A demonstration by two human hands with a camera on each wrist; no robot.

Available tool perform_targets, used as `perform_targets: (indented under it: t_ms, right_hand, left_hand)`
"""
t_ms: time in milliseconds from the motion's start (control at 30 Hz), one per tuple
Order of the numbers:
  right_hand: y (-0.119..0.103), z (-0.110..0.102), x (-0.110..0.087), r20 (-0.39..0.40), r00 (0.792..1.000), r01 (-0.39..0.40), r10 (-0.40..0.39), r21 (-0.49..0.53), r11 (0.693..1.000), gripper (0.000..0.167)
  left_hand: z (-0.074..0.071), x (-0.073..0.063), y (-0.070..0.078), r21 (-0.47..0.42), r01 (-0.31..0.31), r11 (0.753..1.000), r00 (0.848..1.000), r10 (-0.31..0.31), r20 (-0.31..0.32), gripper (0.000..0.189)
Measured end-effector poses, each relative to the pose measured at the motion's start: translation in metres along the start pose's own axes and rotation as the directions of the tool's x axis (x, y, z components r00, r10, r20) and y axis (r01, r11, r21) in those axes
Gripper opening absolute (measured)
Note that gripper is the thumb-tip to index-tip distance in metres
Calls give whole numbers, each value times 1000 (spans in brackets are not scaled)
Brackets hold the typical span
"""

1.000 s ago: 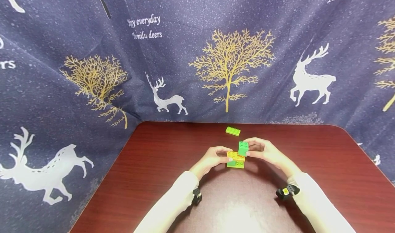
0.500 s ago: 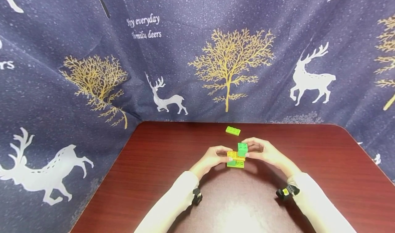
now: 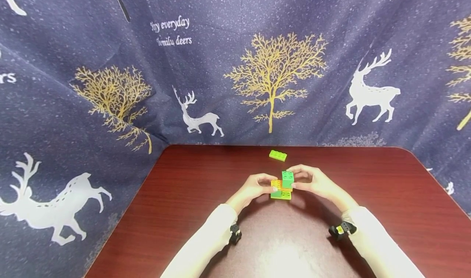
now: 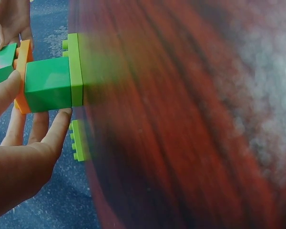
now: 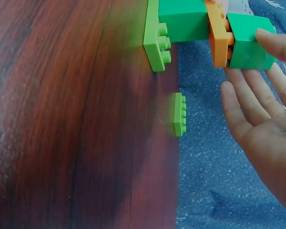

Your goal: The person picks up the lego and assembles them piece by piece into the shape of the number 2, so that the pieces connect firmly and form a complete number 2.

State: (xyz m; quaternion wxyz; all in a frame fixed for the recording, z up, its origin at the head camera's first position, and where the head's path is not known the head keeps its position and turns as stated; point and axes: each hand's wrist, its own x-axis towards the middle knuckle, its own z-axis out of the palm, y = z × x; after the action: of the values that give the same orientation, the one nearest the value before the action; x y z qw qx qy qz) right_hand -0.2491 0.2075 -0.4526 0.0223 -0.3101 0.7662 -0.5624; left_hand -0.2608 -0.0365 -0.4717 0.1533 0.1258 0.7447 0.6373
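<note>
Green block (image 3: pixel 288 180) pinched in right grip (image 3: pixel 315 180), left grip (image 3: pixel 252 189) holding orange plate (image 5: pixel 220 42) beneath

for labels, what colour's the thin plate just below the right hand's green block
Orange thin plate, clearest in the right wrist view.

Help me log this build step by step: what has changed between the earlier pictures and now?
The right hand has brought the upper green block slightly down and toward the left hand, over the right end of the orange plate; studs show between them. Nothing was newly gripped or released. The left hand's hold, the lower bricks and the loose lime plate stayed put.
</note>
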Motion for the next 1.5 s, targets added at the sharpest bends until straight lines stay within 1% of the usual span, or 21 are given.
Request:
perform_targets:
  t_ms: [133,300,467,600,867,1033,1200,1300,1500]
  right_hand:
    - [1,1,0,-5,1000,27,-27,-12,1000,42]
    - [2,2,-1,-9,999,36,-37,-13,999,43]
    - [-1,4,-1,-17,1000,7,-6,10,1000,38]
    - [-5,6,-1,-38,999,-16,16,6,1000,33]
    - [-8,8,0,-62,997,-36,37,24,999,32]
    - [-9,7,-1,-55,997,-53,53,7,999,31]
    - [-9,8,0,-50,998,-40,39,-18,999,30]
    - [-9,8,1,-52,998,-35,35,-5,999,30]
    - [-9,6,0,-42,996,-78,78,9,997,30]
  left_hand:
    - [0,0,0,4,1,1000,1000,-1,1,33]
    - [0,-1,1,2,7,1000,1000,-7,4,33]
    - [-1,0,1,-5,2,1000,1000,-2,5,33]
    - [-1,1,0,-6,-11,1000,1000,11,5,34]
    - [0,1,-1,-14,-13,1000,1000,14,5,34]
    - [-1,1,-1,-8,-9,1000,1000,9,4,34]
    - [-1,1,0,-2,-3,1000,1000,3,1,35]
    - [-1,1,1,-1,1,1000,1000,-1,-2,35]
    - [-1,1,1,-19,5,1000,1000,-5,0,34]
